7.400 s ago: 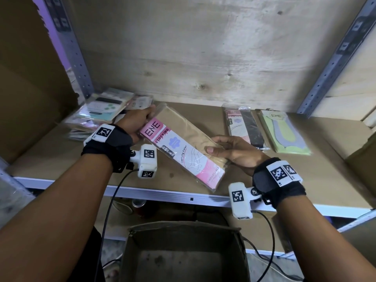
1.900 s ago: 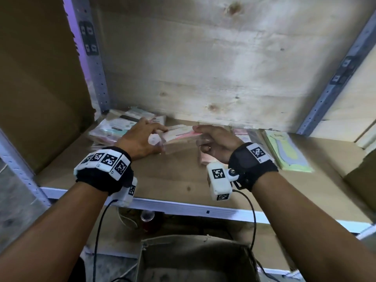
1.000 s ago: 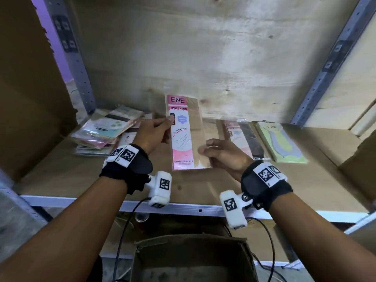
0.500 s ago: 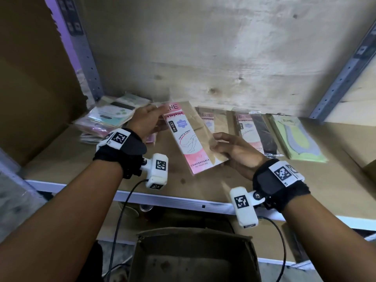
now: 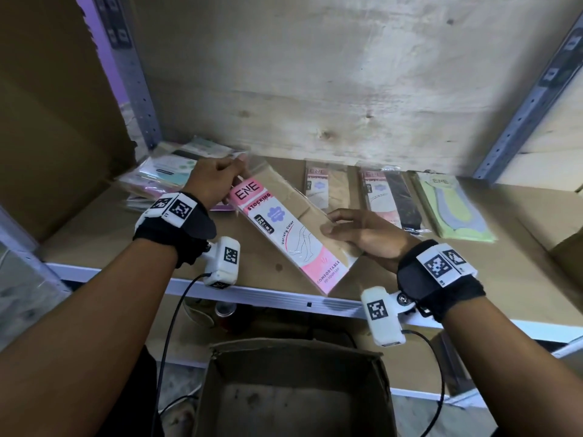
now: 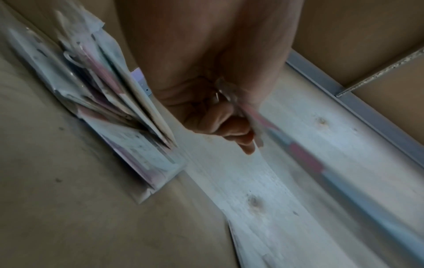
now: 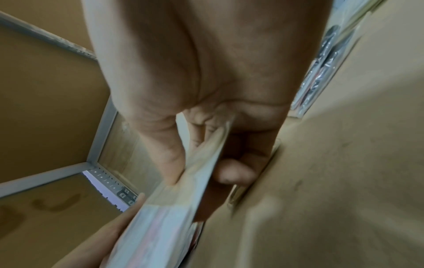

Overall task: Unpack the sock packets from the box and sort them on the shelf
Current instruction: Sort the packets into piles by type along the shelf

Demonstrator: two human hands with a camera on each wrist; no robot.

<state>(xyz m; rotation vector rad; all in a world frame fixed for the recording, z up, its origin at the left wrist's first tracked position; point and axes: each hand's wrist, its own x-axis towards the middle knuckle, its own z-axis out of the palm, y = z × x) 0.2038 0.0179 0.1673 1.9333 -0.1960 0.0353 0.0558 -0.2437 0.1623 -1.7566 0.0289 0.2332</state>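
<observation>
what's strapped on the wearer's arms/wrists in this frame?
Bare forearms, no sleeves. Each wrist has a black wrist band, left and right, topped with white square-code marker tags. A white camera module hangs under each, coded too, trailing a black cable.

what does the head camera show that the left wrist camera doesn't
Only the head view shows the right hand, the cardboard box below the shelf edge, and three packets lying in a row: beige, black, green. Only the left wrist view shows the pile's stacked edges close up. Both show the left hand pinching the ENE stocking packet.
</observation>
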